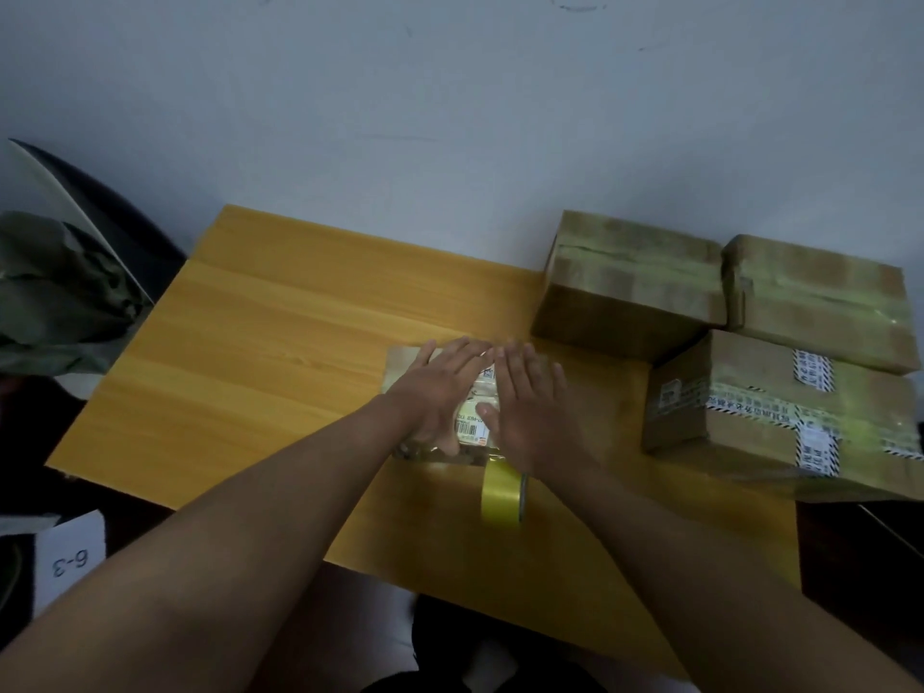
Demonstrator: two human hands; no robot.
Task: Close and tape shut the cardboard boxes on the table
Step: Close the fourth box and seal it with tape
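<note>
A small cardboard box (400,365) with a white barcode label (472,425) lies in the middle of the yellow wooden table (260,342). My left hand (440,392) and my right hand (530,407) lie flat on its top, side by side, fingers straight and pressing down. Most of the box is hidden under them. A roll of yellowish tape (502,497) stands on edge just in front of the box, below my right wrist.
Three taped cardboard boxes sit at the right: one at the back (630,287), one stacked at the far right (820,302), and a larger one with printed tape (780,417) under it. A green bag (60,292) lies off the left side. A paper marked 6-3 (70,560) is at lower left.
</note>
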